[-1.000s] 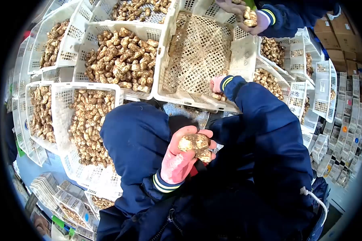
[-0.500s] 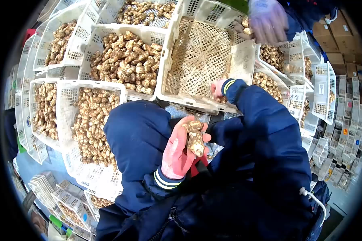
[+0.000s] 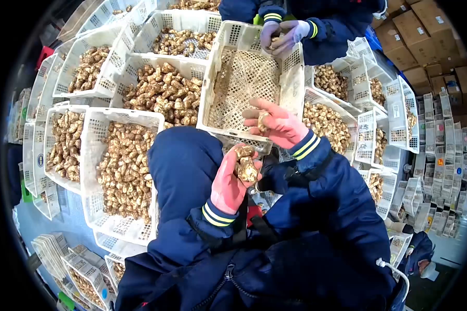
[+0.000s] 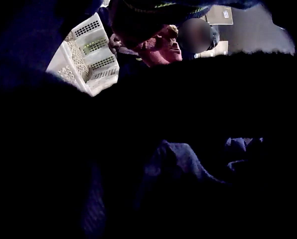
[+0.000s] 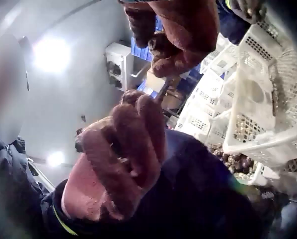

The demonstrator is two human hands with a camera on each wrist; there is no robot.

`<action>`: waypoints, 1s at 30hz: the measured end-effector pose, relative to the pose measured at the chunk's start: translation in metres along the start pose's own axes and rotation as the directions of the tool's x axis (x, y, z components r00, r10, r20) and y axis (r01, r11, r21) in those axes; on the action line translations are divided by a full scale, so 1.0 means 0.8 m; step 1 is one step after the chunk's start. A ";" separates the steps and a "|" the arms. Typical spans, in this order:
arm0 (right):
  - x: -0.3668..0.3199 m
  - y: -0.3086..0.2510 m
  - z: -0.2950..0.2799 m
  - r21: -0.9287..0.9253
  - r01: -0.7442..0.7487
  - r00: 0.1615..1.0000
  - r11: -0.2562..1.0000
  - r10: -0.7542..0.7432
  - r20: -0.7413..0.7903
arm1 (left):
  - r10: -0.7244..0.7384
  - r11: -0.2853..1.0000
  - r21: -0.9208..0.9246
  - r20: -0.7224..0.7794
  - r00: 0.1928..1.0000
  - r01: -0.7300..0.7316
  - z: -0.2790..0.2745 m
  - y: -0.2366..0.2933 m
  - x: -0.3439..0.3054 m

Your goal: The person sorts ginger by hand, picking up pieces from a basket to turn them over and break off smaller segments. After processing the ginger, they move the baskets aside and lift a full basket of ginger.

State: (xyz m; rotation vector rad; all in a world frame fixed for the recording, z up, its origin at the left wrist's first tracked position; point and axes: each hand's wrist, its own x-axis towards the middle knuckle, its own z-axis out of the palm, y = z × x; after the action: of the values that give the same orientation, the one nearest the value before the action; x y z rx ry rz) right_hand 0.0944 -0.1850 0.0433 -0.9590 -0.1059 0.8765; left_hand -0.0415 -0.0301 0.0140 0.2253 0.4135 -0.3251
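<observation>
Both hands wear pink gloves. In the head view my left hand (image 3: 228, 186) holds knobbly brown-and-cream tubers (image 3: 247, 168) against its palm, fingers curled round them. Just above and to the right, my right hand (image 3: 283, 127) pinches a smaller tuber (image 3: 263, 121) between thumb and fingers. It is over the near edge of a white slatted crate (image 3: 249, 78). From the right wrist, my left hand (image 5: 121, 159) has its fingers bent round the tubers, mostly hidden, while the right hand (image 5: 186, 37) grips its tuber (image 5: 161, 47). The left wrist view is mostly dark.
Crates of tubers (image 3: 163, 93) stand to the left, with another filled crate (image 3: 124, 171) nearer. More tuber crates (image 3: 327, 124) line the right side. Across the crate, another person's gloved hands (image 3: 284, 37) are close together. Cardboard boxes (image 3: 415, 33) are stacked far right.
My right hand has come up from the crate's near right corner toward my left hand, now with a tuber in it. My left hand has turned its tubers. The other person's hands have come together.
</observation>
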 end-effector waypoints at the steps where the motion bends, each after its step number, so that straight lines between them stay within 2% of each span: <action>1: -0.003 0.001 0.008 0.034 0.032 0.999 0.999 -0.031 -0.016 | 0.004 1.000 -0.002 0.022 1.000 -0.004 -0.001 -0.001 0.002; 6: -0.006 -0.017 0.003 -0.036 0.031 0.998 0.999 -0.033 -0.047 | 0.016 1.000 0.003 0.053 0.998 -0.016 -0.008 0.000 0.004; 8: -0.004 -0.023 -0.001 -0.163 0.069 0.966 0.984 -0.107 -0.235 | 0.008 1.000 -0.010 0.022 1.000 -0.008 -0.007 -0.001 0.005; 9: 0.002 -0.022 -0.003 -0.215 0.123 0.945 0.969 -0.180 -0.274 | 0.012 1.000 -0.003 0.055 0.998 -0.012 -0.009 -0.003 0.006; 10: 0.017 -0.019 -0.014 -0.143 0.122 0.906 0.982 -0.169 -0.389 | 0.020 1.000 0.004 0.081 0.997 -0.020 -0.010 -0.004 0.005; 12: 0.032 -0.014 0.005 -0.129 0.256 0.940 0.958 -0.278 -0.197 | 0.032 0.998 0.043 0.108 0.994 -0.037 -0.010 -0.010 0.005; 13: 0.037 -0.019 0.048 -0.110 0.232 0.957 0.966 -0.247 -0.155 | 0.025 0.998 0.048 0.117 0.993 -0.031 -0.007 -0.009 0.006; 14: 0.038 -0.017 0.082 -0.097 0.275 0.960 0.956 -0.268 0.082 | 0.020 0.998 0.052 0.116 0.993 -0.026 -0.007 -0.009 0.003; 16: 0.042 -0.021 0.133 -0.367 0.326 0.945 0.871 -0.298 0.133 | 0.274 0.872 0.380 0.146 0.951 -0.309 -0.005 -0.020 -0.001; 17: 0.046 -0.025 0.145 -0.507 0.365 0.926 0.781 -0.362 0.110 | 0.136 0.986 0.084 0.105 0.985 -0.145 0.001 -0.013 -0.002; 18: 0.047 -0.031 0.149 -0.640 0.387 0.897 0.664 -0.432 0.094 | 0.230 0.933 0.261 0.102 0.968 -0.249 0.007 -0.012 -0.008; 20: 0.040 -0.040 0.137 -0.569 0.310 0.916 0.761 -0.399 -0.035 | 0.078 0.997 -0.016 0.202 0.976 -0.076 -0.004 -0.003 0.002; 21: 0.031 -0.040 0.125 -0.652 0.244 0.930 0.718 -0.365 -0.054 | 0.124 0.991 0.031 0.151 0.981 -0.130 -0.003 -0.006 0.001; 22: 0.019 -0.035 0.115 -0.726 0.170 0.940 0.666 -0.331 -0.083 | 0.109 0.986 -0.151 0.256 0.961 -0.072 -0.019 -0.009 0.012; 23: 0.005 -0.025 0.108 -0.814 0.141 0.945 0.563 -0.321 -0.058 | 0.195 0.975 -0.143 0.180 0.964 -0.171 -0.012 -0.012 0.008; 24: -0.010 -0.013 0.103 -0.887 0.116 0.949 0.446 -0.312 -0.033 | 0.279 0.956 -0.125 0.108 0.954 -0.266 -0.004 -0.014 0.003; 25: -0.024 -0.002 0.100 -0.955 0.213 0.930 0.205 -0.341 0.134 | 0.279 0.956 -0.125 0.107 0.954 -0.266 0.003 -0.011 0.001; 26: -0.035 0.016 0.093 -0.964 0.216 0.939 0.157 -0.304 0.161 | 0.241 0.906 -0.386 0.139 0.960 -0.172 0.007 -0.008 -0.001; 27: -0.046 0.036 0.091 -0.970 0.214 0.940 0.116 -0.295 0.172 | 0.211 0.788 -0.613 0.179 0.961 -0.059 0.011 -0.007 -0.003; 28: -0.050 0.053 0.093 -0.975 0.211 0.940 0.073 -0.289 0.182 | 0.255 0.831 -0.536 0.126 0.959 -0.150 -0.004 -0.020 0.001; 30: -0.048 0.076 0.088 -0.988 0.151 0.926 0.006 -0.351 0.140 | 0.040 0.909 -0.414 0.220 0.975 0.056 -0.002 -0.003 0.003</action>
State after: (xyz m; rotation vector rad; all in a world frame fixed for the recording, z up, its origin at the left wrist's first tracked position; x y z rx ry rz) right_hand 0.0010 -0.1485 0.0506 -2.2941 -0.8730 0.2086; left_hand -0.0409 -0.0330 0.0115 -0.2334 0.2517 -0.2586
